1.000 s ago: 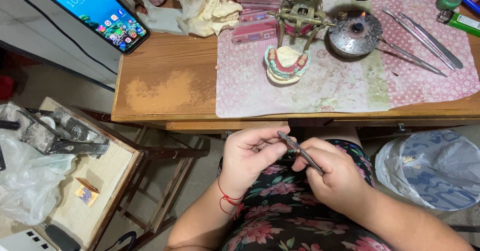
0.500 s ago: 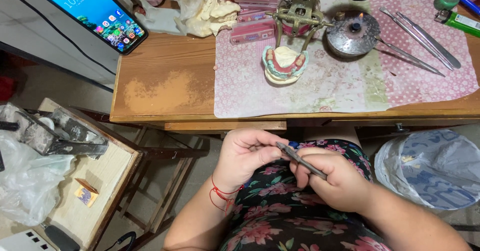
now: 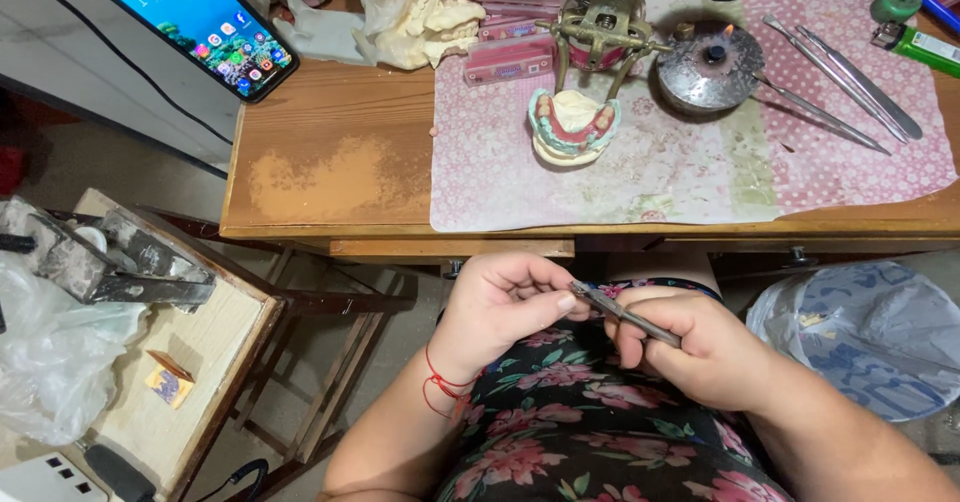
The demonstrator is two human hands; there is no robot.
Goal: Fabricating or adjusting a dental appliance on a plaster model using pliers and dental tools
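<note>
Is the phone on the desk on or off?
On. The phone lies face up at the desk's left corner, and its screen glows bright blue with rows of little coloured icons showing.

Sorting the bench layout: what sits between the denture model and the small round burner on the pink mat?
In the head view, the metal articulator's leg stands between the denture model and the burner.

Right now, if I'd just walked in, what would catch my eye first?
Probably the dental model with pink gums and teeth, sitting on the pink patterned mat on the wooden desk. Next, the lit phone at the desk's far left corner. Below the desk's edge, over a floral lap, the right hand has its grip on a thin metal tool whose tip the left hand pinches.
</note>
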